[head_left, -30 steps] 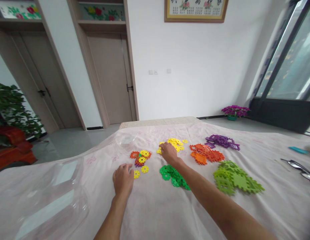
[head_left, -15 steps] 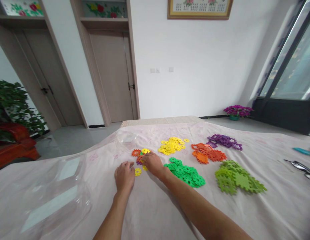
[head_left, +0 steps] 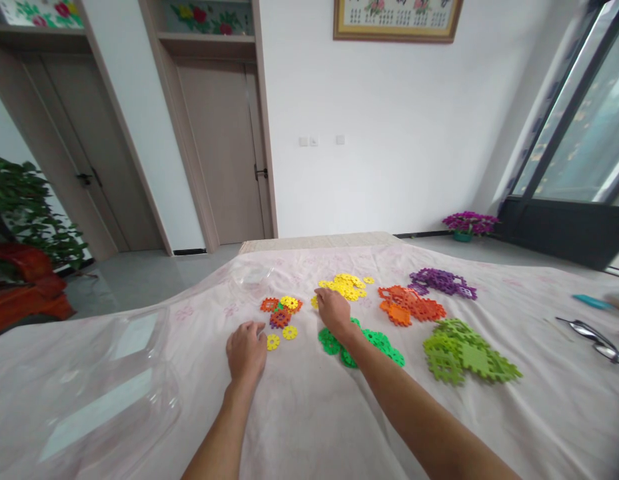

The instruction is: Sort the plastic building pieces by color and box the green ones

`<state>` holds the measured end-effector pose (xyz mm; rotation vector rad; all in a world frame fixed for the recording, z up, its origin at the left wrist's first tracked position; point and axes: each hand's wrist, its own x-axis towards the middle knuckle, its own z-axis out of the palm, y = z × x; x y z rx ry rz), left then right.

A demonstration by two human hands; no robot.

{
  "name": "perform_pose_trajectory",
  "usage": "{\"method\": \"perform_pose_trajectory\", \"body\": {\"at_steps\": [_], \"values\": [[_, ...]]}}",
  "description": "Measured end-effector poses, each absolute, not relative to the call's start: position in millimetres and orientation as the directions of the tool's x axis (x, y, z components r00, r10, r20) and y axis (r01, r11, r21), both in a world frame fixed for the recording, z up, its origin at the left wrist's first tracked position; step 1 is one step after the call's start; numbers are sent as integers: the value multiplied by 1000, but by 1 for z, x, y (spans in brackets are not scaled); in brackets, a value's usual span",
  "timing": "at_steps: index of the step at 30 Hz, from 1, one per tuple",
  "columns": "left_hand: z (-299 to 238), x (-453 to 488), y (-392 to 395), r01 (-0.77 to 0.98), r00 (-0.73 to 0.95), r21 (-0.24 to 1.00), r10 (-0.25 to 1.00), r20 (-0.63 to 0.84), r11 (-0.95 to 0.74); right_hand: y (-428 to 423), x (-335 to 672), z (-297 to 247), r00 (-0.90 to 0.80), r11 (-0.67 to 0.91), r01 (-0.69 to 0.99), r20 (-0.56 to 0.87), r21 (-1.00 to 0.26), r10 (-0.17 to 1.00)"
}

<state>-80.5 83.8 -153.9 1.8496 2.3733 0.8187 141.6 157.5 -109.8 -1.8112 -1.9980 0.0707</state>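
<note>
My left hand lies on the cloth with loosely bent fingers, thumb and forefinger apart, holding nothing. Close to its thumb is a yellow flower-shaped plastic piece; another yellow disc lies just right of it. Beyond them sits a small mixed cluster of orange, purple, green and yellow notched pieces. My right hand is at the near left side of the yellow pile, fingers drawn together; whatever is in them is hidden. Its wrist passes over the green pile.
Right of the yellow pile are orange, purple and lime-green piles. Clear plastic containers stand at the left, a clear lid-like piece at the back. Glasses and a blue object lie at the far right.
My right hand has moved from the mixed cluster rightward to the yellow pile, uncovering the cluster and a yellow disc. My left hand has stayed in place.
</note>
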Motion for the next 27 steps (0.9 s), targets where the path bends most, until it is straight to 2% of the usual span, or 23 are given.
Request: {"method": "perform_pose_trajectory", "body": {"at_steps": [3, 9, 17, 21, 27], "values": [[-154, -81, 84, 899, -293, 409, 909, 296, 156, 157, 142, -109, -49, 170, 934, 358, -316, 933], [-154, -82, 84, 911, -263, 390, 914, 310, 130, 140, 91, -123, -420, 499, 816, 294, -292, 859], [-152, -80, 82, 928, -240, 349, 924, 297, 129, 138, 65, -128, -503, 542, 821, 225, -178, 835], [-154, -80, 82, 927, -237, 355, 923, 303, 121, 135, 78, -125, -428, 476, 851, 230, -221, 874], [-154, -80, 82, 922, -249, 362, 927, 281, 138, 136, 140, -112, -156, 288, 841, 304, -459, 940]]}}
